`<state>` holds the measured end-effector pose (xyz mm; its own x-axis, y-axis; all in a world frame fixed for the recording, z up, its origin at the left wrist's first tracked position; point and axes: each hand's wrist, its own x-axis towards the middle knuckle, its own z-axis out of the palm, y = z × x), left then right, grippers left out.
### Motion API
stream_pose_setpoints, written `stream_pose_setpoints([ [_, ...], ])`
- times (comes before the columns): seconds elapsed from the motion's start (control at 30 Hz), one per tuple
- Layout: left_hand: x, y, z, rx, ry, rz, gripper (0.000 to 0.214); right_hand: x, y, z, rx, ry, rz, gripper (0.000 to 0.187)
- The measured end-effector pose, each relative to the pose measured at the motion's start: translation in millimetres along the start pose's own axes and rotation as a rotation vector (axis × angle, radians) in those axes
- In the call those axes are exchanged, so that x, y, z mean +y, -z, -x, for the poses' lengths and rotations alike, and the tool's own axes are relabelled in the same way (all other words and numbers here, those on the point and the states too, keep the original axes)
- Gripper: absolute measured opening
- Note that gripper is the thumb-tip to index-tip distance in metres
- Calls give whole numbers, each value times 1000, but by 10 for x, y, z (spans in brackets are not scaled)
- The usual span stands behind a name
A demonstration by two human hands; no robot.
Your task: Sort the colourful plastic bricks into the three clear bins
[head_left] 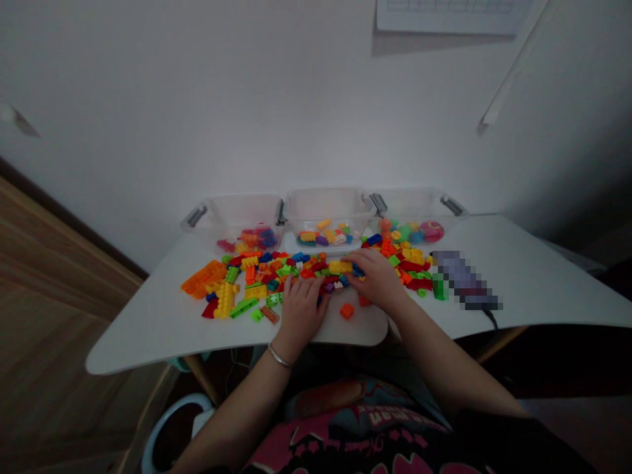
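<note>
A spread of colourful plastic building bricks (255, 291) covers the middle of the white table (162, 329). My left hand (302, 309) rests over the near edge of the pile, fingers apart and pointing away from me, touching the bricks there; no brick shows in its grip. My right hand (375, 276) reaches in from the right, with its thumb and fingers closed around the end of a yellow brick (340, 267). A blue brick lies partly hidden beneath those fingers. Two loose orange bricks (347, 311) lie just nearer than my right hand.
Three clear plastic boxes stand along the wall: a left one (237, 210), a middle one (328, 201) and a right one (415, 201), each with some pieces inside. An orange tray-like piece (203, 279) lies at left. A pixelated device (467, 280) with a cable is at right.
</note>
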<state>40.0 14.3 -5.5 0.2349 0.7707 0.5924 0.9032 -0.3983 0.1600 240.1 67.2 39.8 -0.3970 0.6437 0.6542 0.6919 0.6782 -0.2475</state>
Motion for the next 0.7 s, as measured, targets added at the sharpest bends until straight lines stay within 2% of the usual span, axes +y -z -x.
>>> stream_pose_setpoints([
  [0.17, 28, 4, 2, -42, 37, -17, 36, 298, 194, -446, 233, -171, -113, 28],
  [0.33, 37, 14, -8, -73, 49, -8, 31, 455, 154, -802, 300, -263, -144, 42],
  [0.5, 30, 19, -13, -72, 37, -11, 29, 459, -17, -1021, 269, -334, -105, 30],
  [0.7, 32, 17, -20, -82, 42, -9, 29, 452, -146, -1164, 108, -436, 15, 25],
])
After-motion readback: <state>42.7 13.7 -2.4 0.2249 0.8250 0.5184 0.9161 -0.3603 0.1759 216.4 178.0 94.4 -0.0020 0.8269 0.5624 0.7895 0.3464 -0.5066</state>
